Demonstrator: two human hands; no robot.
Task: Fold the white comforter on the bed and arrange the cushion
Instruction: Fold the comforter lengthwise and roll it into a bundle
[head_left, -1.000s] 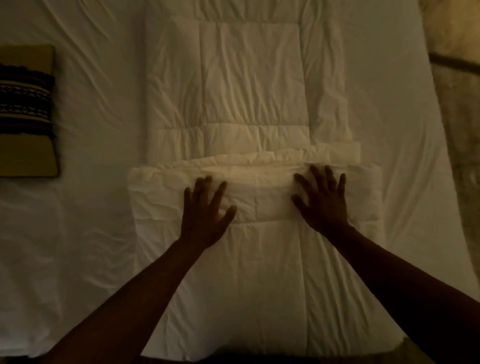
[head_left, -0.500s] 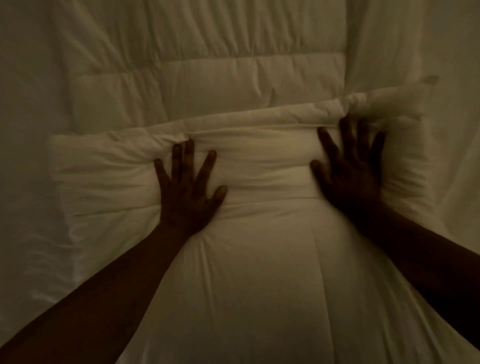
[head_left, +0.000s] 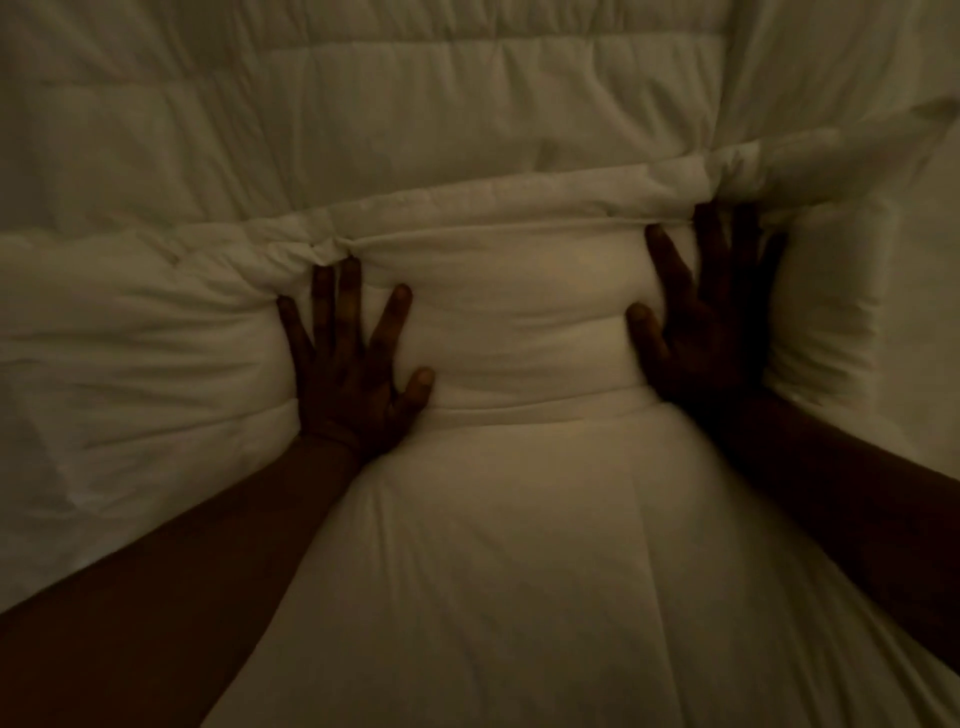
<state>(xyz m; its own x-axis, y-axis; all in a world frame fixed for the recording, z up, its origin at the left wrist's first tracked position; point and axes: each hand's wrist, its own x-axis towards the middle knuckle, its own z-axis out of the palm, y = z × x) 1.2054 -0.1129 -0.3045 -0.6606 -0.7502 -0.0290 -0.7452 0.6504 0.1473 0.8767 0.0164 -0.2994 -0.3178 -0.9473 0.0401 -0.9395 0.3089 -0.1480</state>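
Observation:
The white comforter (head_left: 519, 322) fills nearly the whole view in dim light. Its near part is folded over into a thick roll that runs from left to right across the middle. My left hand (head_left: 353, 364) presses flat on this roll left of centre, fingers spread and straight. My right hand (head_left: 711, 312) presses flat on it to the right, fingertips at the fold's far edge. Beyond the roll lies the flat quilted part of the comforter (head_left: 363, 104). The cushion is out of view.
A strip of white bed sheet (head_left: 930, 312) shows at the right edge beside the comforter. Nothing else is visible in this close view.
The view has closed in on the folded roll, so the cushion and bed edge have left the frame. Both hands have pushed the roll further away and press deeper into it.

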